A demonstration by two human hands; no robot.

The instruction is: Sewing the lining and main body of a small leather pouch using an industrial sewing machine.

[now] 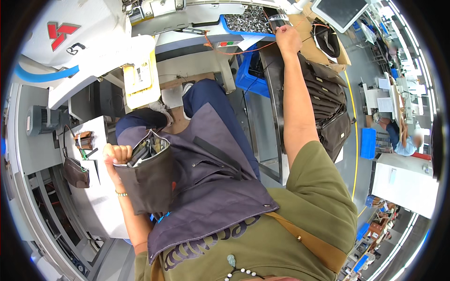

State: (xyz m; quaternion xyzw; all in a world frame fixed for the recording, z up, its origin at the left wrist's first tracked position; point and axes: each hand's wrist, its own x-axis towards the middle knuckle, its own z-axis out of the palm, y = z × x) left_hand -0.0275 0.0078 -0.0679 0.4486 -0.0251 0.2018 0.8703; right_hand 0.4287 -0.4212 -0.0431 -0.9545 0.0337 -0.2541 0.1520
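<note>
My left hand (pixel 117 154) grips the top edge of a dark brown pouch (pixel 149 180), held open over my lap; a silvery lining and dark contents show inside. My right hand (pixel 288 40) reaches far out, fingers pinched on an orange thread (pixel 243 50) that runs across toward the machine. Just beyond that hand sits a blue tray of small metal parts (pixel 248 19). A grey-purple apron (pixel 211 178) covers my lap.
A white sewing machine (pixel 89 51) stands at the upper left above a white table (pixel 98 196) with a small brown pouch (pixel 76 172) on it. Dark bags (pixel 328 103) hang stacked at the right. A blue crate (pixel 253 75) sits below. Another person (pixel 403 140) sits far right.
</note>
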